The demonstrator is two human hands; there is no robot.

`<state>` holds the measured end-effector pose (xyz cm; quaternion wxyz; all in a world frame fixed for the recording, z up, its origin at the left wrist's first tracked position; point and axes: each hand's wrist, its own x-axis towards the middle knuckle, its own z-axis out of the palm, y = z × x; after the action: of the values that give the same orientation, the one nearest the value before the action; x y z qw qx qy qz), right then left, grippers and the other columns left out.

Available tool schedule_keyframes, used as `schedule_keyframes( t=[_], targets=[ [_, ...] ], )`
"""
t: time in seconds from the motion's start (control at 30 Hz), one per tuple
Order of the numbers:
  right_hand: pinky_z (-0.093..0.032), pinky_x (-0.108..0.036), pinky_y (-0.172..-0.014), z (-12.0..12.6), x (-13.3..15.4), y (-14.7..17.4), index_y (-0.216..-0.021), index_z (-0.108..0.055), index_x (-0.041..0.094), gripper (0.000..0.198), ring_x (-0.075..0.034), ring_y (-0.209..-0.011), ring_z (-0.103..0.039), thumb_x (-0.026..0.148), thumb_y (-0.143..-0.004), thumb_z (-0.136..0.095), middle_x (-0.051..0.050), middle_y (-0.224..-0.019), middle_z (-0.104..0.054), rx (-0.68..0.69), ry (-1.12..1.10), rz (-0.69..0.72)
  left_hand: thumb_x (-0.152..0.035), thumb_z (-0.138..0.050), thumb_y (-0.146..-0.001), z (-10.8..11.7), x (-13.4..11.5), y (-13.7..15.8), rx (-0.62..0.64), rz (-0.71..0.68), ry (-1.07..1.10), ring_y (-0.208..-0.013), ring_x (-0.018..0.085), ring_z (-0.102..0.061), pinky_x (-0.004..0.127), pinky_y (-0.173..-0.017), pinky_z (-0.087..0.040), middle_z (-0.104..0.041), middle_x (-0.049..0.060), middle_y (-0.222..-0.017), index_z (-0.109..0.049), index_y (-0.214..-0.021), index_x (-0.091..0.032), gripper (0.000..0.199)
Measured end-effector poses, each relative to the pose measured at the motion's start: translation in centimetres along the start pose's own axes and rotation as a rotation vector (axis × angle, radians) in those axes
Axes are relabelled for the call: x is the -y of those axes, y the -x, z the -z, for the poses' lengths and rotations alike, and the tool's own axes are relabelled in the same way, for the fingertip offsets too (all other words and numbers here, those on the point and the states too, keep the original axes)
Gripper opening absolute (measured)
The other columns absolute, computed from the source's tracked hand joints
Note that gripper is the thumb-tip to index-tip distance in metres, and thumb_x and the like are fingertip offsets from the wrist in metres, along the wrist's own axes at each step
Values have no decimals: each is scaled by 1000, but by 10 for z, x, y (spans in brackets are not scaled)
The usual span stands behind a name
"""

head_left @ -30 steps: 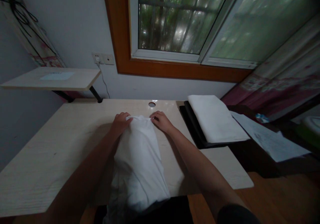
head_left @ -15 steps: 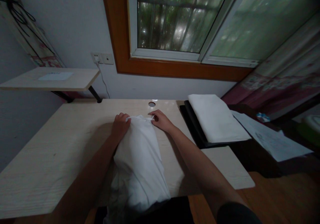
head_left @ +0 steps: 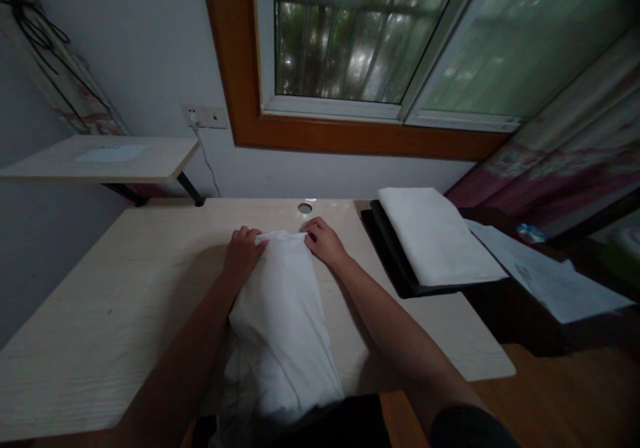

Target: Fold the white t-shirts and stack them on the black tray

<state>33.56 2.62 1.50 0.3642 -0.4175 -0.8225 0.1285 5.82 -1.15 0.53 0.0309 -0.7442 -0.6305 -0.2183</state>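
Observation:
A white cloth garment (head_left: 285,308), its exact kind unclear, lies lengthwise on the pale wooden desk (head_left: 125,315) and hangs over the near edge toward my lap. At its far-left corner my left hand (head_left: 243,251) is closed, thumb pressed on the fabric edge. My right hand (head_left: 323,240) pinches the far-right corner between curled fingers. Between the two hands the far edge runs fairly straight. Soft wrinkles cross the near part of the cloth.
Right of my arm, folded white fabric (head_left: 435,235) rests on black folded material (head_left: 385,255). Beyond it are printed sheets of paper (head_left: 545,271). A raised shelf (head_left: 165,151) stands at back left. A cable hole (head_left: 305,208) sits near the desk's rear edge, below the window.
My left thumb has shifted slightly inward along the fabric edge. The right fingers have closed in a little at their corner. The cloth lies almost the same.

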Motion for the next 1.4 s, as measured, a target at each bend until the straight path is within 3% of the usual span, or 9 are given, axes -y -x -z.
schedule_keyframes(
  t=[0.17, 0.37, 0.63, 0.8, 1.0, 1.1, 1.2, 1.4],
  targets=[
    [-51, -31, -91, -4, -2, -2, -100, -71, 20, 23, -19, -97, -62, 7, -86, -57, -9, -118, -58, -47, 65, -25, -39, -57, -96, 1, 2, -1, 10, -23, 37, -103, 31, -52, 43, -97, -45, -60, 12, -104, -66, -101, -18, 23],
    [-47, -36, -92, -10, -6, -2, -101, -69, 22, 25, -24, -97, -59, 9, -91, -50, -8, -101, -66, -32, 66, -100, -29, -53, -95, 4, 0, -1, 2, -32, 217, -99, 28, -55, 43, -93, -47, -62, 10, -100, -58, -95, -21, 10],
    [-47, -31, -82, -9, -18, 1, -94, -60, 23, 7, -18, -86, -62, 24, -87, -57, 0, -90, -67, -39, -419, -227, -29, -54, -92, 6, -1, 0, 50, 109, 427, -84, 23, -63, 36, -80, -51, -66, 6, -90, -53, -94, -22, 7],
    [-50, -32, -86, -12, -20, 3, -103, -57, 24, 22, -17, -90, -65, 35, -86, -66, -2, -95, -70, -51, -638, -249, -30, -56, -91, 2, 3, -2, 40, 143, 488, -94, 23, -67, 37, -88, -52, -70, 8, -103, -57, -106, -22, 17],
    [-50, -31, -83, -12, -12, 6, -107, -59, 22, 21, -17, -87, -65, 26, -86, -60, -2, -97, -69, 2, -442, -182, -28, -55, -91, -1, 5, -2, 43, 130, 513, -110, 25, -67, 40, -100, -51, -71, 10, -116, -60, -116, -22, 26],
    [-49, -31, -80, -10, -10, 6, -115, -63, 22, 35, -18, -85, -62, 21, -80, -65, -3, -101, -68, 44, -288, -134, -25, -53, -91, -1, 5, -2, 45, 82, 506, -114, 25, -65, 42, -105, -49, -70, 10, -120, -61, -120, -21, 30],
    [-47, -34, -87, -8, -8, 6, -123, -66, 23, 45, -21, -92, -60, 20, -78, -71, -5, -105, -68, 97, -132, -64, -22, -50, -92, 0, 6, -3, 36, 16, 482, -116, 25, -63, 44, -107, -48, -70, 10, -122, -63, -123, -20, 34],
    [-45, -33, -87, -6, -2, 7, -124, -69, 25, 42, -20, -89, -59, 18, -83, -69, -4, -100, -69, 121, -101, -88, -24, -41, -98, 7, 6, -5, 20, -158, 470, -113, 24, -61, 46, -105, -46, -71, 9, -120, -68, -122, -20, 36]
  ],
)
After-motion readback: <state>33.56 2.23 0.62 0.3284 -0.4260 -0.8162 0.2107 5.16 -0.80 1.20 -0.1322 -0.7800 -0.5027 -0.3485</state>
